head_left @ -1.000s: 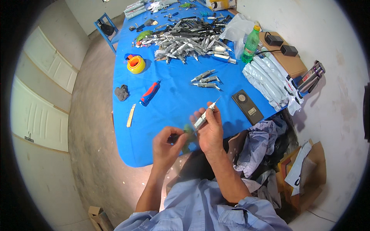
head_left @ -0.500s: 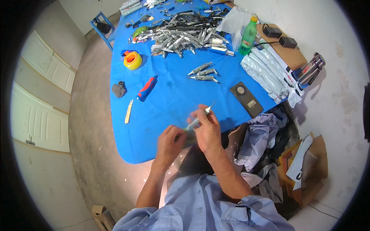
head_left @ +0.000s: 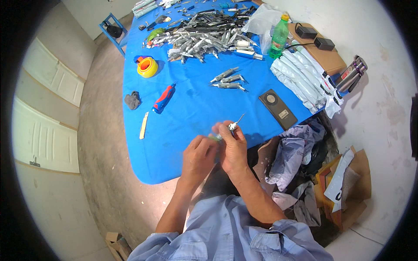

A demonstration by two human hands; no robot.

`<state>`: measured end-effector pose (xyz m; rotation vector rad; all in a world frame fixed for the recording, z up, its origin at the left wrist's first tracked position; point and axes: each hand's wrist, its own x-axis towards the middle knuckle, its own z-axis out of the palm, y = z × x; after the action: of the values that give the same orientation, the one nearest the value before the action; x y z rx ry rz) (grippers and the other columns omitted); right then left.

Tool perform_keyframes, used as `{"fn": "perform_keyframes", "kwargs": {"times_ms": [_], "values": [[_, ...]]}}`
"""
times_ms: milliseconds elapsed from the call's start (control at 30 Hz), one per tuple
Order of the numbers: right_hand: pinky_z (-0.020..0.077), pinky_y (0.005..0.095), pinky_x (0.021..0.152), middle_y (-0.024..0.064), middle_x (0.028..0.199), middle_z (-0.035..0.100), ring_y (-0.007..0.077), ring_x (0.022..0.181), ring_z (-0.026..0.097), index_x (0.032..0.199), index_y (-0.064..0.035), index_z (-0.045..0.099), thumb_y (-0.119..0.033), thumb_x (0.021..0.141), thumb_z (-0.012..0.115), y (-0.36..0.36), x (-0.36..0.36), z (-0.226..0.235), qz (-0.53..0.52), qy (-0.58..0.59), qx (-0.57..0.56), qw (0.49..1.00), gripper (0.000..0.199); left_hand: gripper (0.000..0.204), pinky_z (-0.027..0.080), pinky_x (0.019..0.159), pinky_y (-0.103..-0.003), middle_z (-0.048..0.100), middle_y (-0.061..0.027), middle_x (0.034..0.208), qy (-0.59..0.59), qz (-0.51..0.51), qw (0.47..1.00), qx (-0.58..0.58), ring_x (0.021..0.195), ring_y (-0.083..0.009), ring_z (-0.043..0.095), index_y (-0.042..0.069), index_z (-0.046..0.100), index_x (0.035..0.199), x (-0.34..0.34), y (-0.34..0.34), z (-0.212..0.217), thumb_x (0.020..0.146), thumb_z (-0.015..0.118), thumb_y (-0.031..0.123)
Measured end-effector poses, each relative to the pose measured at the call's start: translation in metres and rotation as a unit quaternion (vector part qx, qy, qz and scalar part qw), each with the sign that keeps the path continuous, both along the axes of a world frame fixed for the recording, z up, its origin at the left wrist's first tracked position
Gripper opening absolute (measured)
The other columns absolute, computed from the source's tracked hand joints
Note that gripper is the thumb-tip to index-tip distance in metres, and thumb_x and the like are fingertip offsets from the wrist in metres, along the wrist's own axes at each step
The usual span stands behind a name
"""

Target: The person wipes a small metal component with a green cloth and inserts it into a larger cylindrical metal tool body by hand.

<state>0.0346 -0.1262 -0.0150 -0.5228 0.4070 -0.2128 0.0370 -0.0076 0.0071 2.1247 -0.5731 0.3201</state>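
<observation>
In my right hand (head_left: 234,150) is a slim grey-white device core (head_left: 232,126) with a thin metal shaft slanting up and away. The fingers wrap round its body and hide most of it. My left hand (head_left: 199,155) is closed right beside the right one, at the device's lower end, partly smeared by motion. A greenish bit shows between the hands, but what the left fingers grip is hidden. Beyond them, three similar grey device cores (head_left: 228,79) lie together on the blue-covered table (head_left: 187,104).
A large heap of such parts (head_left: 200,39) covers the far table. At left lie yellow tape (head_left: 147,67), a red-blue power screwdriver (head_left: 163,98), a cutter knife (head_left: 144,125) and grey putty-like lump (head_left: 133,100). At right are a phone (head_left: 278,109), green bottle (head_left: 279,37) and plastic packets (head_left: 298,80).
My left hand has moved right and slightly up, close against the right hand. The device's lower part, visible before between the hands, is now mostly covered. My right hand barely moved.
</observation>
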Motion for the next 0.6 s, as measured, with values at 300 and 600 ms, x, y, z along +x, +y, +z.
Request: {"fn": "perform_keyframes", "kwargs": {"times_ms": [300, 600], "values": [[0.0541, 0.0470, 0.098, 0.0065, 0.113, 0.067, 0.0228, 0.110, 0.064, 0.116, -0.0119, 0.063, -0.016, 0.100, 0.075, -0.011, -0.008, -0.018, 0.010, -0.010, 0.042, 0.999, 0.021, 0.013, 0.053, 0.063, -0.033, 0.069, -0.0101, 0.089, 0.082, -0.009, 0.996, 0.029, 0.076, -0.0231, 0.069, 0.003, 0.069, 0.093, -0.003, 0.025, -0.015, 0.085, 0.077, -0.005], [0.0527, 0.0468, 0.100, 0.0049, 0.110, 0.070, 0.0216, 0.109, 0.065, 0.114, -0.0132, 0.065, -0.014, 0.100, 0.075, -0.025, -0.004, -0.015, -0.013, -0.028, 0.044, 0.999, 0.017, 0.012, 0.053, 0.063, -0.031, 0.071, -0.0094, 0.090, 0.063, 0.028, 0.997, -0.019, 0.076, -0.0200, 0.069, 0.001, 0.069, 0.092, 0.001, 0.024, 0.010, 0.086, 0.078, -0.005]]}}
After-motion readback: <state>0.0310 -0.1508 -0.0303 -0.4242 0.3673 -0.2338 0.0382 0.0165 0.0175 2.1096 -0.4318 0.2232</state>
